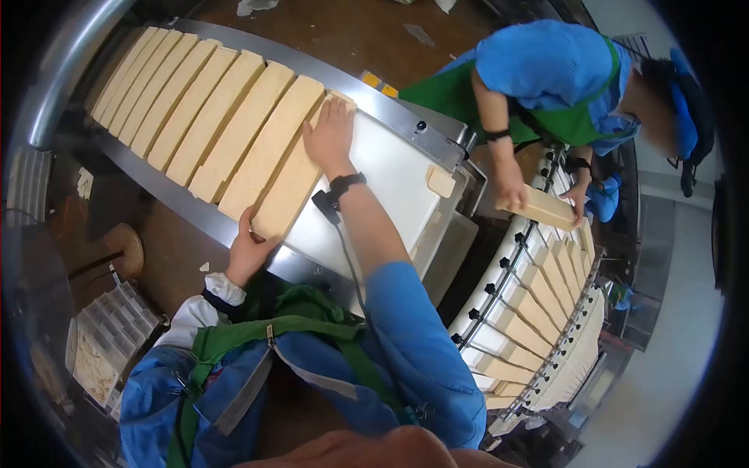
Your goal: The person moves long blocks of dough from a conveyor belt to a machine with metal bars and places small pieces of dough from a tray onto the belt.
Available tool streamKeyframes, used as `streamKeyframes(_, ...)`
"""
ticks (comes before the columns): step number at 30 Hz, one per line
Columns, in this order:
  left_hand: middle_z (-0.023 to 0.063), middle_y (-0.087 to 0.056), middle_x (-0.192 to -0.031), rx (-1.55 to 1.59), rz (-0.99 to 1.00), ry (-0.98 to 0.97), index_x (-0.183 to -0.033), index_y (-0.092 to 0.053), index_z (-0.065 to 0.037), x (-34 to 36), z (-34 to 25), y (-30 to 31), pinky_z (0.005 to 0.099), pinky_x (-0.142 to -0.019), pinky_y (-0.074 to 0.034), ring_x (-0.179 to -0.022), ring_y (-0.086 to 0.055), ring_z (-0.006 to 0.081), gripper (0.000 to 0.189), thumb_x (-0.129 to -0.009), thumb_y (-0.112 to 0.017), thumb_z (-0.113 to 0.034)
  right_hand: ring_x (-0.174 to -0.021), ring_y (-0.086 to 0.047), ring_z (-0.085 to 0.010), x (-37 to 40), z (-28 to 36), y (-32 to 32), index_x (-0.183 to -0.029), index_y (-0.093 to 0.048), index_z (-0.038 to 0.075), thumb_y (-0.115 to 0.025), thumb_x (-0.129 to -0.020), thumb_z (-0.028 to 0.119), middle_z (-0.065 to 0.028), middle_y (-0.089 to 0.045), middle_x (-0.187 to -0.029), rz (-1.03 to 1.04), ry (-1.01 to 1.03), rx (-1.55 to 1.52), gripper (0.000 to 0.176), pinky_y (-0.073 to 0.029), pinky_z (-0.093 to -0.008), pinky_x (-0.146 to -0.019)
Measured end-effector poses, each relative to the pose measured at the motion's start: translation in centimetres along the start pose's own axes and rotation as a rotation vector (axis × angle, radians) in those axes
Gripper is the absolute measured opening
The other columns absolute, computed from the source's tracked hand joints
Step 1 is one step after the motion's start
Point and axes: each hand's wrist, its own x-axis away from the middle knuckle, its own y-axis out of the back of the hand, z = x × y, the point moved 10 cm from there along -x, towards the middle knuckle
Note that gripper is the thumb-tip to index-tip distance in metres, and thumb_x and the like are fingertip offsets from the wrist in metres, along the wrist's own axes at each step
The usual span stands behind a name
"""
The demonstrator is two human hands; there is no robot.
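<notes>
Long pale blocks [232, 125] lie side by side across a white conveyor belt [382, 179] with metal edges. The last block of the row [290, 191] is between my hands. At its near end is my left hand [250, 251], thumb and fingers around the end. My right hand [331, 136] lies on the far end of the same block, fingers stretched forward over it. A black band with a cable is on my right wrist.
At the right, a co-worker in blue with a green apron holds another block [546, 207] over a second conveyor with slotted blocks [524, 333]. A small pale piece [440, 181] lies by the belt's end. Plastic crate [105, 343] at lower left; metal pipe [74, 66] at upper left.
</notes>
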Motion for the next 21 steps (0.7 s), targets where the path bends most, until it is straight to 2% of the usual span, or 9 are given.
streamKeyframes(3,0.0128,-0.069,-0.097,0.004,0.144,0.075,-0.148,-0.039,-0.005,-1.7,1.9,-1.1,0.0331,-0.073,-0.054,-0.085,-0.067,0.0192,0.089,-0.075,-0.084,-0.029,-0.132,-0.043,-0.0373,-0.5,1.0,1.1,-0.134,-0.049,-0.009,-0.063,-0.084,0.036,-0.0255,-0.051,-0.137,-0.023,-0.007,0.054,0.068,-0.026,-0.0513,-0.115)
streamKeyframes(4,0.0154,-0.069,-0.110,0.183,0.130,0.000,-0.147,-0.039,0.000,-2.4,2.2,-1.8,0.0317,-0.082,-0.055,-0.097,-0.067,0.0204,0.088,-0.075,-0.085,-0.022,-0.124,-0.049,-0.0369,-1.2,0.9,1.9,-0.126,-0.056,-0.008,-0.065,-0.081,0.033,-0.0253,-0.057,-0.128,0.019,-0.047,0.030,0.062,-0.032,-0.0501,-0.111)
streamKeyframes(5,0.0173,-0.066,-0.120,0.229,0.167,0.075,-0.146,-0.039,0.002,-2.8,3.0,-2.5,0.0320,-0.090,-0.054,-0.105,-0.066,0.0223,0.086,-0.075,-0.083,-0.014,-0.108,-0.055,-0.0349,-2.3,0.3,1.7,-0.108,-0.062,-0.005,-0.066,-0.075,0.029,-0.0228,-0.060,-0.109,0.068,-0.083,0.064,0.047,-0.039,-0.0459,-0.100)
streamKeyframes(6,0.0171,-0.066,-0.121,0.280,0.209,0.055,-0.145,-0.039,0.003,-2.8,1.7,-2.9,0.0327,-0.090,-0.053,-0.105,-0.066,0.0232,0.084,-0.075,-0.083,-0.012,-0.104,-0.055,-0.0329,-2.8,-0.4,2.0,-0.099,-0.064,-0.002,-0.068,-0.075,0.030,-0.0204,-0.059,-0.105,0.062,-0.132,0.186,0.041,-0.041,-0.0426,-0.095)
streamKeyframes(9,0.0163,-0.065,-0.121,0.163,0.241,-0.012,-0.143,-0.040,0.004,-3.0,-0.4,-3.9,0.0337,-0.091,-0.053,-0.105,-0.066,0.0247,0.079,-0.075,-0.080,-0.007,-0.115,-0.050,-0.0332,-2.3,-1.7,2.4,-0.115,-0.059,-0.005,-0.070,-0.072,0.039,-0.0199,-0.057,-0.114,0.002,-0.154,0.244,0.063,-0.036,-0.0430,-0.103)
streamKeyframes(14,0.0242,-0.067,-0.113,-0.342,0.182,-0.324,-0.142,-0.043,-0.008,-2.4,-4.3,-4.6,0.0430,-0.088,-0.054,-0.103,-0.067,0.0378,0.086,-0.068,-0.085,-0.022,-0.116,-0.048,-0.0340,5.1,-11.6,7.8,-0.110,-0.059,-0.004,-0.076,-0.065,0.049,-0.0207,-0.056,-0.115,0.017,-0.476,0.009,0.072,-0.034,-0.0447,-0.104)
streamKeyframes(15,0.0251,-0.067,-0.112,-0.414,0.198,-0.349,-0.141,-0.043,-0.010,-1.7,-6.1,-5.2,0.0448,-0.087,-0.054,-0.102,-0.067,0.0400,0.087,-0.066,-0.085,-0.024,-0.112,-0.052,-0.0341,7.6,-13.2,9.7,-0.110,-0.058,-0.006,-0.077,-0.063,0.053,-0.0201,-0.057,-0.113,-0.063,-0.485,0.120,0.077,-0.040,-0.0445,-0.098)
streamKeyframes(17,0.0252,-0.068,-0.110,-0.529,0.221,-0.401,-0.139,-0.045,-0.013,-1.2,-7.2,-6.7,0.0472,-0.085,-0.055,-0.100,-0.067,0.0421,0.087,-0.064,-0.086,-0.027,-0.105,-0.057,-0.0341,12.3,-16.0,10.9,-0.113,-0.058,-0.003,-0.081,-0.063,0.048,-0.0208,-0.059,-0.111,0.242,-0.603,-0.049,0.076,-0.046,-0.0434,-0.090)
streamKeyframes(21,0.0219,-0.070,-0.104,-0.644,0.211,-0.508,-0.135,-0.048,-0.013,-1.9,-7.7,-7.8,0.0482,-0.082,-0.056,-0.096,-0.068,0.0417,0.084,-0.061,-0.087,-0.024,-0.097,-0.059,-0.0361,19.5,-15.3,12.3,-0.120,-0.060,0.009,-0.077,-0.070,0.027,-0.0200,-0.059,-0.106,0.211,-0.407,-0.032,0.056,-0.049,-0.0434,-0.080)
